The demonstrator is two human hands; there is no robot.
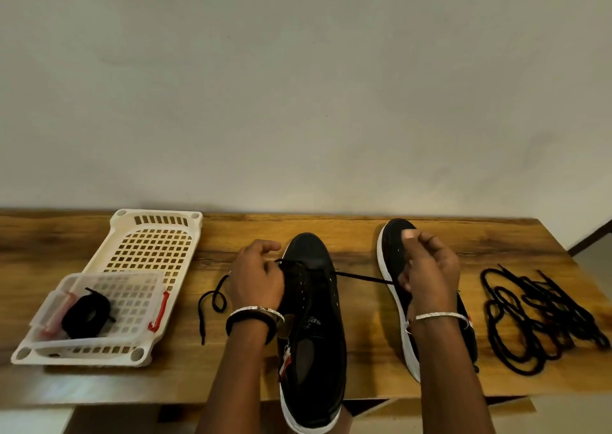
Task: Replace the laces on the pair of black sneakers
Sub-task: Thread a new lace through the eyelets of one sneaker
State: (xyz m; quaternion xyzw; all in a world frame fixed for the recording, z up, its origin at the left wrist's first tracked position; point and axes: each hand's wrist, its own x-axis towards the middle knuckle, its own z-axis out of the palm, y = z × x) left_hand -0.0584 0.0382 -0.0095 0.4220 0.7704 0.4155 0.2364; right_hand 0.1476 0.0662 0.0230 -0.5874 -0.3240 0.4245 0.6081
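On the wooden table (357,235) against a plain pale wall (298,86), your left hand (255,278) and right hand (429,268) both pinch the lace (364,278) of the sneaker (314,351) at 6 o'clock; white basket (126,215) at 9.

Wood-grain bench (357,235), white perforated plastic tray (155,235) at its left end, black sneaker (314,351) mid-bench with heel past the front edge, second black sneaker (392,251) beside it, black lace (212,301) looping on the wood left of them, tangled black laces (536,314) at the right end

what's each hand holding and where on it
The black lace: right hand pinches near its right end, left hand grips it at the sneaker eyelets.
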